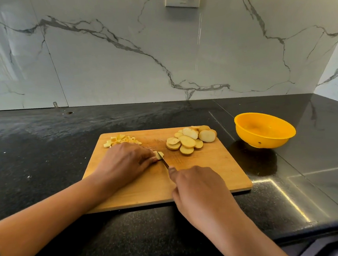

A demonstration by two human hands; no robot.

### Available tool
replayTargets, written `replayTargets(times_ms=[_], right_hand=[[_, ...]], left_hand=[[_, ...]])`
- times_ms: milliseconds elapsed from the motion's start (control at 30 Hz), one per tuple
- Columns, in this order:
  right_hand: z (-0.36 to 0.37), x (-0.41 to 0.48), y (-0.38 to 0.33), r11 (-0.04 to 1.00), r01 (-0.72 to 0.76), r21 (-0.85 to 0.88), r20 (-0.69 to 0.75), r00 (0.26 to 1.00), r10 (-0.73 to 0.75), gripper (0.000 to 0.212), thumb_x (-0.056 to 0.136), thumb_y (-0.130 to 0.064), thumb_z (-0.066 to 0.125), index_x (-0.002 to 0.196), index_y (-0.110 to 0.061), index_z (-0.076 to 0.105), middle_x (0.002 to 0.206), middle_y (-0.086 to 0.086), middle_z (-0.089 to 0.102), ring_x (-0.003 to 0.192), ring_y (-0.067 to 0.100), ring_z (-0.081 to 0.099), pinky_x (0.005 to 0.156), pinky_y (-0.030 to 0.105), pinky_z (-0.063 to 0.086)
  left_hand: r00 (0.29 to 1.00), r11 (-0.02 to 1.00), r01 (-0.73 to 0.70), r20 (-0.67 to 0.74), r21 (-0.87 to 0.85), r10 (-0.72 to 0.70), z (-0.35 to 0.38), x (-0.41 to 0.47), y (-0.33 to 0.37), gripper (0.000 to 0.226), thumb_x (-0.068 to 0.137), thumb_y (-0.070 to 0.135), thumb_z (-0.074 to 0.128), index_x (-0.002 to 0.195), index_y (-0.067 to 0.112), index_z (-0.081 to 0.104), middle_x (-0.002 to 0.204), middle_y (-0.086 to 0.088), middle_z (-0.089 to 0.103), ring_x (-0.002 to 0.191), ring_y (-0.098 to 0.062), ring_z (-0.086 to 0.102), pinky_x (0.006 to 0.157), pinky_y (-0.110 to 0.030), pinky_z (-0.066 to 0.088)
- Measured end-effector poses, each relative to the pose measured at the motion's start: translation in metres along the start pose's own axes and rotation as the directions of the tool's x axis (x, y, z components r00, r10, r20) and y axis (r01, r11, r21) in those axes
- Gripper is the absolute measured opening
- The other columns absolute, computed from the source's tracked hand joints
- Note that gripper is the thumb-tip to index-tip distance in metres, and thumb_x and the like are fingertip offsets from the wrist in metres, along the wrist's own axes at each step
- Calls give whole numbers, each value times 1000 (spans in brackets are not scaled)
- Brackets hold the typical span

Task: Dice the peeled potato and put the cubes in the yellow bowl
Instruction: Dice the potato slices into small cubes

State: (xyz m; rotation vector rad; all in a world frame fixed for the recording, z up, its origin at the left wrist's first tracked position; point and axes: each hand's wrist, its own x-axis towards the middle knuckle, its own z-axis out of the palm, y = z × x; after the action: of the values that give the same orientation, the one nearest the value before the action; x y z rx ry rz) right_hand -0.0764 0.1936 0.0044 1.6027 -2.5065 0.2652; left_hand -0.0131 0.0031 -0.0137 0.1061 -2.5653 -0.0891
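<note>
We list, on the cutting board [217, 164]: left hand [126, 163] fingers curled on a potato piece [160, 154] at centre, right hand [199, 190] fingers gripping the knife [165, 164] at 6 o'clock, slices [189, 141] at 1, cubes [120, 140] at 11; yellow bowl [266, 142] at 3 on the tabletop [45, 157].

Black counter [46, 169]: cutting board [207, 165], yellow bowl [266, 142]

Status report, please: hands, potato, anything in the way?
Left hand holds small potato piece on wooden cutting board; right hand grips knife, blade on it. Round potato slices uncut, cubes at far left corner; round yellow bowl empty. Nothing blocks bowl.
</note>
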Motion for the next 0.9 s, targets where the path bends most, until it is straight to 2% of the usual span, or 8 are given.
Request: replayTargets(times_ms=[100,200,333,400,467,633,800,900], right_hand=[[-1,-16,5,999,9,41,-45,999,-7,51,101,-26,38,150,-26,24,88,-4,52,80,15,48,61,26,38],[2,-10,8,995,-26,94,-74,997,33,49,100,-33,36,149,-29,29,105,-2,61,92,18,54,67,27,37],[8,-3,7,984,-87,157,-93,990,102,48,101,-35,35,148,-31,28,108,-3,62,95,17,55,69,27,38],[9,-2,5,982,-83,170,-119,987,104,49,101,-35,35,149,-31,27,108,-5,62,92,15,56,71,28,42],[10,-1,4,982,-72,173,-131,987,96,49,100,-35,36,149,-31,27,106,-5,63,90,14,56,71,28,43],[11,5,0,991,-58,117,-132,989,73,49,101,-34,35,149,-32,28,104,-3,63,87,16,54,65,27,38],[9,12,-8,999,-45,7,-50,998,45,48,101,-25,37,149,-22,28,107,2,60,93,21,55,57,27,33],[8,25,-13,999,-1,-47,29,1000,2,39,101,-16,39,140,-13,41,110,7,59,99,25,55,56,29,31]], left_hand=[[999,999,31,36,-28,-30,-2,0,1,20,82,33,68,96,20,74,92,2,74,78,-12,70,66,-31,59],[981,976,194,48,-102,-190,-5,1,2,30,79,40,69,103,22,73,96,2,73,83,-9,68,77,-27,55],[949,929,315,85,-192,-304,-8,-1,-1,40,75,40,74,110,22,70,103,4,72,85,2,61,72,1,41],[946,927,323,88,-191,-311,-8,-1,-3,34,76,37,74,107,22,72,102,5,72,81,5,59,68,6,36],[953,938,300,91,-175,-287,-8,-1,-3,29,79,36,72,104,23,73,100,7,72,82,4,61,71,2,40],[973,956,230,60,-180,-223,-8,-1,-3,21,79,34,73,98,24,75,95,8,73,83,-4,67,78,-27,56],[983,969,184,32,-163,-181,-6,-1,-3,17,78,32,75,92,24,77,90,7,74,79,-7,69,73,-29,57],[988,978,153,21,-143,-151,-6,-1,-3,15,77,27,77,91,22,77,88,5,74,77,-10,69,72,-25,56]])
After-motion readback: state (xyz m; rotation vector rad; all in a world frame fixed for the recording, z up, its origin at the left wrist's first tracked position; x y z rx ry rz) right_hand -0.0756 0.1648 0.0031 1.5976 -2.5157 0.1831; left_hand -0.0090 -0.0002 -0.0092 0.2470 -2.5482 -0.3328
